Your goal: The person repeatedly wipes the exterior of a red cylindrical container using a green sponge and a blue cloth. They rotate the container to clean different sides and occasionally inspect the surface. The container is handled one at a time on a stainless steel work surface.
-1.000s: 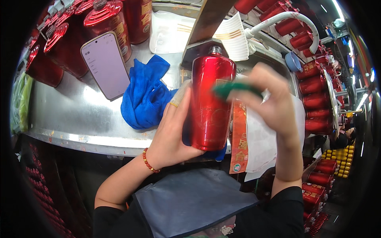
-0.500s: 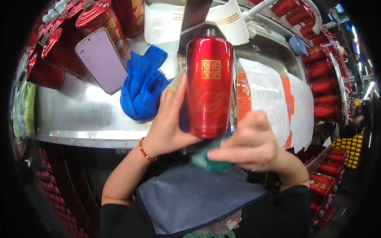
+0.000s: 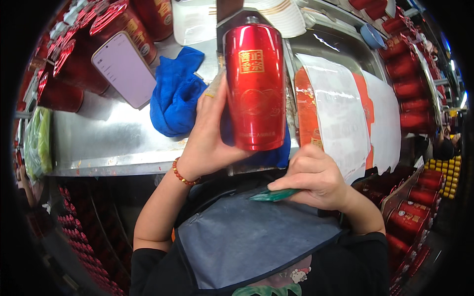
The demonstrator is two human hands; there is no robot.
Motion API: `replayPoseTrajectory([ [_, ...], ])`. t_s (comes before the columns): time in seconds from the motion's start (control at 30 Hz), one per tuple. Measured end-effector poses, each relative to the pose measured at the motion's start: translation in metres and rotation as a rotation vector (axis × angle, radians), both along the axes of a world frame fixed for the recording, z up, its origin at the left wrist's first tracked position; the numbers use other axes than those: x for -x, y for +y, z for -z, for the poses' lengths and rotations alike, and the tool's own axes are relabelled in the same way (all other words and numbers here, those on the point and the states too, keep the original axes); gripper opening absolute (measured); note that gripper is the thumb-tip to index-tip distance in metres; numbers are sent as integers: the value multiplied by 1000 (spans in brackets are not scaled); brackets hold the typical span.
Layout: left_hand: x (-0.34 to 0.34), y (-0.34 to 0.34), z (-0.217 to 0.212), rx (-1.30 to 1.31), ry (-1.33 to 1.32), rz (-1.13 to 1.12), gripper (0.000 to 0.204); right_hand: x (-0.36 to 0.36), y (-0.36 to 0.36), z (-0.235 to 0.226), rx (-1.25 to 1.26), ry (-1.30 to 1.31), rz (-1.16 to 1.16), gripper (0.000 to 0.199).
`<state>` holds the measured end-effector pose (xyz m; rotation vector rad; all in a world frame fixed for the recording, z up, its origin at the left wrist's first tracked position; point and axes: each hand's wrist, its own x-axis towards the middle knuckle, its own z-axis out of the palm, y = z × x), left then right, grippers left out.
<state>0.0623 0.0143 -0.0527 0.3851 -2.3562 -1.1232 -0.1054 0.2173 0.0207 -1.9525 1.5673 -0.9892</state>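
Observation:
My left hand point(image 3: 210, 135) is closed around the lower left side of a shiny red bottle point(image 3: 256, 103) with a gold square emblem, held with its neck away from me. The thumb lies under its base, and the other fingers are mostly hidden. In my right hand point(image 3: 318, 177), a green flat scraper point(image 3: 275, 195) with a pale edge is pinched between thumb and fingers. Seen nearly edge-on, it hovers over my grey apron point(image 3: 252, 237), apart from the bottle's base. A crumpled blue cloth point(image 3: 175, 98) lies left of the bottle, and more blue cloth shows beneath it.
On the metal worktop point(image 3: 113, 148) a phone point(image 3: 126, 71) leans by several red bottles at the far left. White sheets point(image 3: 340, 113) over orange ones lie at the right. White trays point(image 3: 195, 22) stand at the back. Racks of red bottles point(image 3: 414, 118) line the right side.
The bottle has moved slightly away from me. The scraper, blurred near its base before, is now apart from it and turned edge-on. The view has shifted slightly.

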Motion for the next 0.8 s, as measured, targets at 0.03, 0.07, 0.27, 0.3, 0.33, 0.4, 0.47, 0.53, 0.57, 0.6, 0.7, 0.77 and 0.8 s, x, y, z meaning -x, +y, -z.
replayPoseTrajectory([
  [0.03,-1,-1,-1,-12,-9,3,127,-1,12,-8,-123,-135,117,33],
  [0.07,-1,0,-1,-26,-19,8,127,1,24,-18,-244,-273,236,36],
  [0.27,0,6,-8,19,125,-98,127,48,106,-21,-209,-386,1020,22],
  [0.3,1,8,-8,68,153,-108,130,60,121,-18,-205,-227,981,18],
  [0.33,0,11,-10,55,147,-99,127,61,131,-17,-234,-61,1032,17],
  [0.4,-1,21,-19,225,97,-74,120,53,143,-11,-397,22,975,23],
  [0.47,8,25,-26,348,71,-81,115,34,137,-7,-411,201,898,27],
  [0.53,11,24,-27,410,57,-89,111,13,126,7,-255,435,867,14],
  [0.57,11,22,-26,410,56,-97,111,6,120,8,-254,502,821,12],
  [0.6,11,21,-25,410,55,-106,110,1,115,7,-252,568,774,11],
  [0.7,11,21,-22,397,102,-121,111,-4,110,12,-205,649,713,15],
  [0.77,10,20,-20,384,121,-123,111,-5,109,15,-171,686,679,17],
  [0.8,10,20,-20,370,125,-121,111,-4,109,16,-158,715,649,17],
])
